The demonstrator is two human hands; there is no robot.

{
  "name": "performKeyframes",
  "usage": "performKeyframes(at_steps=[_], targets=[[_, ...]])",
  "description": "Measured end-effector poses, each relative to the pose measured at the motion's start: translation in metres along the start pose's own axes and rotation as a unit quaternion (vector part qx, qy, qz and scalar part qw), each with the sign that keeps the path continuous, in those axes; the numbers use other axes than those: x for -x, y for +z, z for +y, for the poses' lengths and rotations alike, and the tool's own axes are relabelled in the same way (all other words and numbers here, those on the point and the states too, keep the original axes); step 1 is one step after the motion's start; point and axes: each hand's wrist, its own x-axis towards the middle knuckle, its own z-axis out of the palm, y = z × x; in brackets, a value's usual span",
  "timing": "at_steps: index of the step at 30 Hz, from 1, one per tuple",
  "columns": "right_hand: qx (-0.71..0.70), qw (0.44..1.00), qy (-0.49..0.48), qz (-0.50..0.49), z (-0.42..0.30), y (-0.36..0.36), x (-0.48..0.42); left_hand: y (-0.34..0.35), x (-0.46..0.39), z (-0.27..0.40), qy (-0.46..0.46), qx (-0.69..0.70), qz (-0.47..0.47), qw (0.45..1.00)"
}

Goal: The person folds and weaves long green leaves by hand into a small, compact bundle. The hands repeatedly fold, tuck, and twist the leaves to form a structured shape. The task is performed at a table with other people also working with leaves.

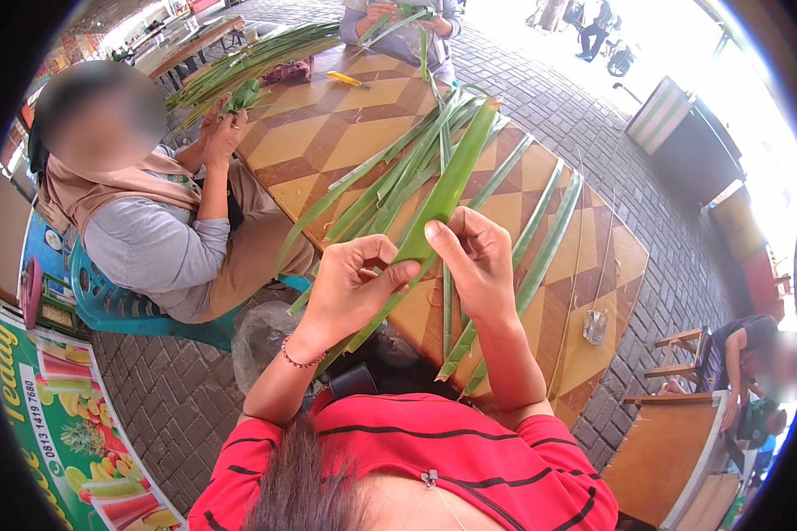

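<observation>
Between my two hands a long green palm leaf strip (461,169) is stretched, slanting from my lap up over the table. My left hand (362,282) pinches its lower part between thumb and fingers. Slightly higher, my right hand (475,259) grips the same strip, with the thumb laid flat on its face. Beneath it a loose bunch of green leaf strips (398,176) lies across the patterned wooden table (345,133). To the right of my right hand are several separate leaf strips (548,259), some reaching the near edge.
A clear glass ashtray (595,326) and thin leaf ribs (576,265) lie at the right. A yellow cutter knife (347,80) rests near the far side. One person (166,219) sits on the left, another (405,33) across, both holding leaves. A plastic bag (262,345) hangs beside me.
</observation>
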Motion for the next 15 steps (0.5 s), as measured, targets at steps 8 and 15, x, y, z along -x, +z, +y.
performKeyframes(at_steps=[8, 15], targets=[[-0.089, 0.994, 0.044, -0.048, 0.007, 0.017, -0.003, 0.004, -0.011, 0.006, 0.023, 0.005, 0.059, 0.998], [-0.084, 0.995, 0.028, -0.047, 0.023, 0.009, -0.008, -0.012, -0.001, 0.001, -0.011, 0.002, 0.103, 0.995]])
